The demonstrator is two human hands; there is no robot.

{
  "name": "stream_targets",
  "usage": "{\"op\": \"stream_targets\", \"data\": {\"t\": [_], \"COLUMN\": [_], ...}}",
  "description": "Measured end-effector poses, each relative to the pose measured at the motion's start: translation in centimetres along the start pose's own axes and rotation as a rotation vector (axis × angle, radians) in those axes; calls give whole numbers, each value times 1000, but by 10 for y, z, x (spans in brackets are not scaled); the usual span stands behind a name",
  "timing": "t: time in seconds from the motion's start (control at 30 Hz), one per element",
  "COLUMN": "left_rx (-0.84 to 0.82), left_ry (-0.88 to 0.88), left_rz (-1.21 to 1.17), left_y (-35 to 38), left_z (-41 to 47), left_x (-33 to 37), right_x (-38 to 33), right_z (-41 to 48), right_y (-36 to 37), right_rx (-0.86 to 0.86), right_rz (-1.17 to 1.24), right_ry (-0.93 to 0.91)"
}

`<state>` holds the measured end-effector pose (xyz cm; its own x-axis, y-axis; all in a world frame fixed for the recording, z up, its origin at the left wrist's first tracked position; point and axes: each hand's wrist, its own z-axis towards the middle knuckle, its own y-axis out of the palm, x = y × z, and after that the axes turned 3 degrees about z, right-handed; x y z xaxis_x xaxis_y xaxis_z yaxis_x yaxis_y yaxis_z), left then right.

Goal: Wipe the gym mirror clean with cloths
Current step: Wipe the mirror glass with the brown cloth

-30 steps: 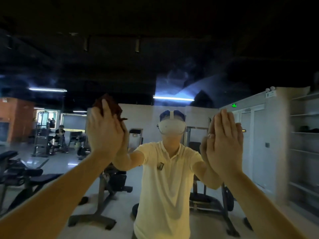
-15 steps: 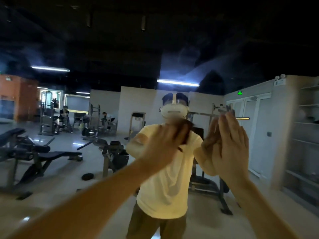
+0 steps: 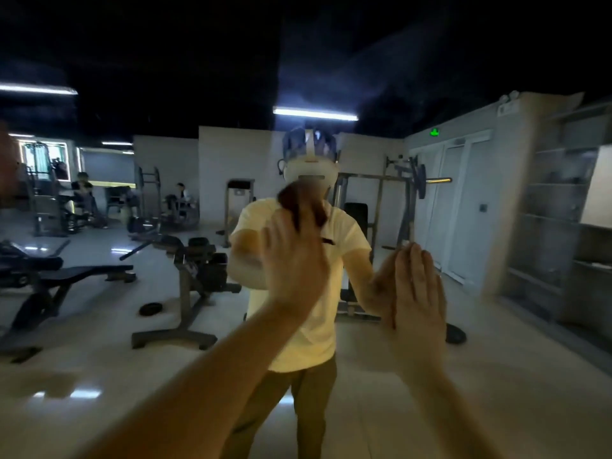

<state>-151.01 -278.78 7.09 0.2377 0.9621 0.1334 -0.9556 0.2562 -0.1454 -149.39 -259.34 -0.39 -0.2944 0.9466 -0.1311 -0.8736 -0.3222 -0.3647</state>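
Now, the left hand, motion-blurred, pressed flat-fingered on a crumpled, soft dark brown cloth against the gym mirror, centre. Just right, the right hand lay flat on the smooth glass, fingers straight, no cloth showing. Mid-wipe, I judged. Next it wanted firm overlapping sweeps toward the hazy smears above.

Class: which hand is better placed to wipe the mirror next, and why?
Left: the left hand presses the brown cloth against the mirror; the right hand lies flat on the glass, with no cloth visible.
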Motion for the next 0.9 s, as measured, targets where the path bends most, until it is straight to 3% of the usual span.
{"op": "stream_targets", "data": {"t": [0.17, 0.33, 0.5, 0.6, 0.73, 0.9], "left_rx": [-222, -223, -178, -137, -186, -327], "left_ry": [318, 508, 260, 16, -215, -102], "left_rz": [-7, -8, 135, 165, 0, -87], "left_y": [17, 8, -36, -47, -24, 10], "left_z": [-44, -64, -94, -116, -150, -195], "left_x": [78, 11, -146, -178, -107, 15], "right_x": [2, 6, -21, -21, 1, 41], "right_z": [-2, -22, -42, -56, -72, -78], "right_y": [-8, -14, -13, -9, -12, -25], "right_rx": [-61, -139, -130, -165, -260, -410], "right_rz": [115, 113, 86, 56, 60, 46], "right_ry": [22, 33, 206, 319, 234, 30]}}
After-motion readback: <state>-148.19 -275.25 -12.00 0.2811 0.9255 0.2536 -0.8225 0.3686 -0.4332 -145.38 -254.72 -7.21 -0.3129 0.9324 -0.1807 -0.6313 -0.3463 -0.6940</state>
